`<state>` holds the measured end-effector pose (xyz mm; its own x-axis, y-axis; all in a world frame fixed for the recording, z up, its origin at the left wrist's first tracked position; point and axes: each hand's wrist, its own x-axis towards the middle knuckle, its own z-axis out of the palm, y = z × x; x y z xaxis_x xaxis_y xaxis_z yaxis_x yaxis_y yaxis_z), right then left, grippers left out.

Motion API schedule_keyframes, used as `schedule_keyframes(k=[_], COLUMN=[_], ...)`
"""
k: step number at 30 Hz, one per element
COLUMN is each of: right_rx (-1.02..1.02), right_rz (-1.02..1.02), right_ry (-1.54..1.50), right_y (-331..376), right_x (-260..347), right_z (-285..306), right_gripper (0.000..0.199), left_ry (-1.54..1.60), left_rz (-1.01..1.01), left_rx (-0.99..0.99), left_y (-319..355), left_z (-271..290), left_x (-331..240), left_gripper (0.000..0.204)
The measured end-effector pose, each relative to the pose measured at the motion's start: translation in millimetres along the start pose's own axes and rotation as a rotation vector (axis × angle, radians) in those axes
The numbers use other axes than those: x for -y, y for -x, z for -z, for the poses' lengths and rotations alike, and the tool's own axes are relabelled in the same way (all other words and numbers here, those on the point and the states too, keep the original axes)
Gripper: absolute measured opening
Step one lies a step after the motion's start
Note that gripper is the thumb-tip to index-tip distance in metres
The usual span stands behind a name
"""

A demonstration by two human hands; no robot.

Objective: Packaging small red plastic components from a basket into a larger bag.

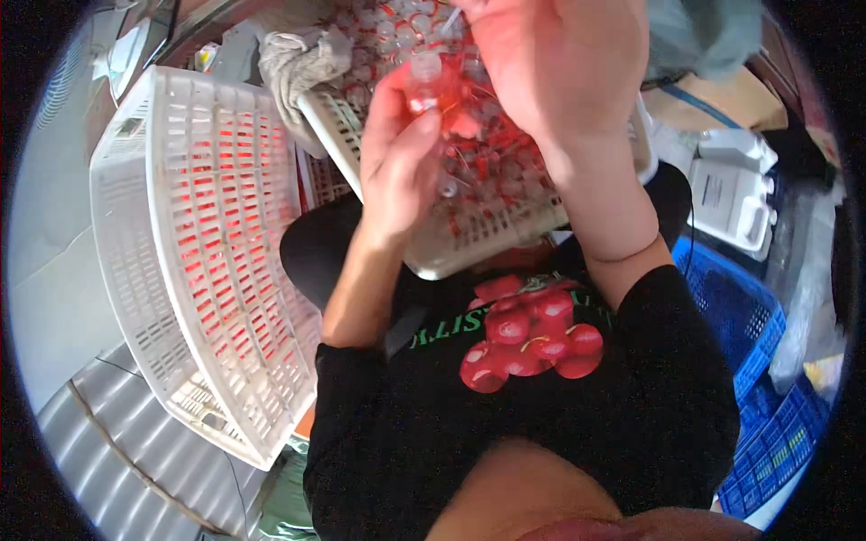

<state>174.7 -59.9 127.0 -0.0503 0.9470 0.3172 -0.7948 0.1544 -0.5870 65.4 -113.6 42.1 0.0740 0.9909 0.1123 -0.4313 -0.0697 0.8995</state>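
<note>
Over my lap a cream plastic basket (433, 263) holds a heap of small clear plastic parts (474, 167) with red and orange bits among them. My left hand (403, 167) is closed on a small clear plastic bottle (426, 74), thumb in front and fingers behind; its translucent top points up and red shows lower down. Higher and to the right, my right hand (564, 77) is raised above the basket, palm side showing. Its fingertips come together at the upper edge, partly cut off, beside a thin whitish piece (450, 22). What they grip is unclear.
To my left a tall white slatted crate (207, 270) stands on edge, red showing through its slots. A greyish cloth (305, 68) hangs over the basket's far left corner. At right are white plastic jugs (732, 194), a blue crate (740, 311) and another blue basket (776, 451).
</note>
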Motion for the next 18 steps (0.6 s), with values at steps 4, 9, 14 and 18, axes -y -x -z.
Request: schedule_keyframes(k=[4, 9, 14, 18], right_rx=[0.193, 0.152, 0.132, 0.173], right_rz=[-0.057, -0.185, -0.099, -0.171], right_ry=[0.28, 0.233, 0.193, 0.253], right_y=[37, 73, 91, 105], right_x=[19, 28, 49, 52], right_z=[-2, -2, -7, -4], right_gripper=[0.015, 0.016, 0.015, 0.014], left_ry=[0.381, 0.235, 0.057, 0.09], left_rz=[-0.048, -0.053, 0.002, -0.123], left_rx=[0.079, -0.016, -0.061, 0.006], left_y=[42, 77, 99, 103], left_z=[-21, -36, -41, -61], left_x=[13, 21, 39, 18], left_gripper=[0.043, 0.044, 0.045, 0.042])
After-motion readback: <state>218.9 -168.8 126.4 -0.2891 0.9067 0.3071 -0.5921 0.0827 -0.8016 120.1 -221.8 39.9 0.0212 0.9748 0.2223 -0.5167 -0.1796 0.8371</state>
